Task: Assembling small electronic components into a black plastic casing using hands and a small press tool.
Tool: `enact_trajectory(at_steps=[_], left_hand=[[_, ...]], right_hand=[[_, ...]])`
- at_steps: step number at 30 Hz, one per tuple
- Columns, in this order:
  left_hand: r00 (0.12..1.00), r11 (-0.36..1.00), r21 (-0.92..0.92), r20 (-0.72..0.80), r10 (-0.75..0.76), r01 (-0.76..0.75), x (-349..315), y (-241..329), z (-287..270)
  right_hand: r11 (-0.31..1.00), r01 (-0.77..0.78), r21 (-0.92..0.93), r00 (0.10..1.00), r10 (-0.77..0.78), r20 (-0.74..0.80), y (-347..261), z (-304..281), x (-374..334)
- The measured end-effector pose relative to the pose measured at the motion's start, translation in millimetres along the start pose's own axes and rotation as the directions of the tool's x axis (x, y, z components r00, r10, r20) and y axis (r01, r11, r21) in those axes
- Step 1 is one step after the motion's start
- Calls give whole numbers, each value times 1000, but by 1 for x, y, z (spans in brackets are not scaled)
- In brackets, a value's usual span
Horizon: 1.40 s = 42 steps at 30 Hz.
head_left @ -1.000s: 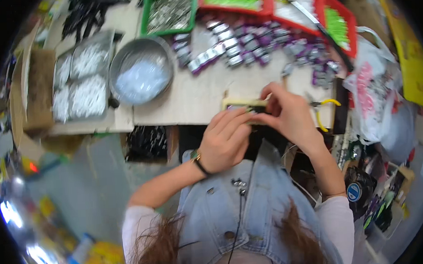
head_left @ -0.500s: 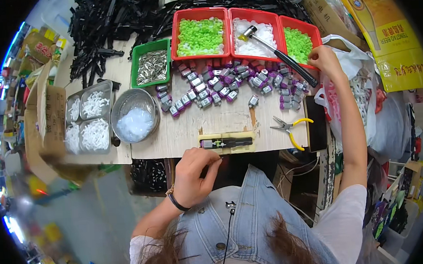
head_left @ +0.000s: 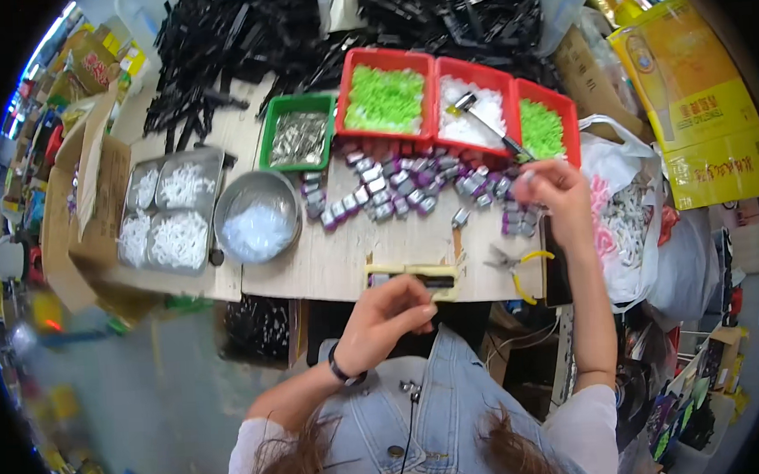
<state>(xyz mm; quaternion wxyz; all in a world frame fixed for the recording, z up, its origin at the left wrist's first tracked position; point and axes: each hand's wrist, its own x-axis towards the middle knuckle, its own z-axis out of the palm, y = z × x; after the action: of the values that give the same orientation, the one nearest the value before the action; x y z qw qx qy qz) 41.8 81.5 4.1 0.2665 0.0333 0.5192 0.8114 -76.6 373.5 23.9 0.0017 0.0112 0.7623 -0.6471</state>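
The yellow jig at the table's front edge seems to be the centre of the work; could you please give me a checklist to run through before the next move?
1. Yellow jig flat at table edge, black part seated: ok.
2. Left hand at the jig's near side, fingers pinched; contents: cannot tell.
3. Right hand over the purple-and-silver parts; whether one is gripped: cannot tell.
4. Yellow-handled pliers lying free beside jig: ok.
5. Hammer resting across the red trays, clear of both hands: ok.

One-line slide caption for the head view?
Right hand reaches among small purple-and-silver parts below red bins; left hand hovers near a cream jig at the workbench edge.
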Motion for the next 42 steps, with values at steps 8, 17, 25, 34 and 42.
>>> enact_trajectory(at_steps=[8,17,25,34,42], left_hand=[[999,973,-229,-38,0,-9,-8,-18,-6],[998,951,-308,-58,-8,-10,-19,-21,-17],[994,932,-348,6,-105,101,-19,-22,-18],[990,978,-194,-106,-93,71,-7,-24,-20],[977,995,-12,-191,91,-95,-2,-17,-20]], right_hand=[[993,-77,89,984,61,170,-13,116,-113],[998,66,-23,987,-62,151,-17,137,-129],[836,506,-211,854,-451,258,0,129,-123],[902,415,-117,872,-358,334,9,115,-102],[944,311,-110,913,-265,310,10,119,-100]])
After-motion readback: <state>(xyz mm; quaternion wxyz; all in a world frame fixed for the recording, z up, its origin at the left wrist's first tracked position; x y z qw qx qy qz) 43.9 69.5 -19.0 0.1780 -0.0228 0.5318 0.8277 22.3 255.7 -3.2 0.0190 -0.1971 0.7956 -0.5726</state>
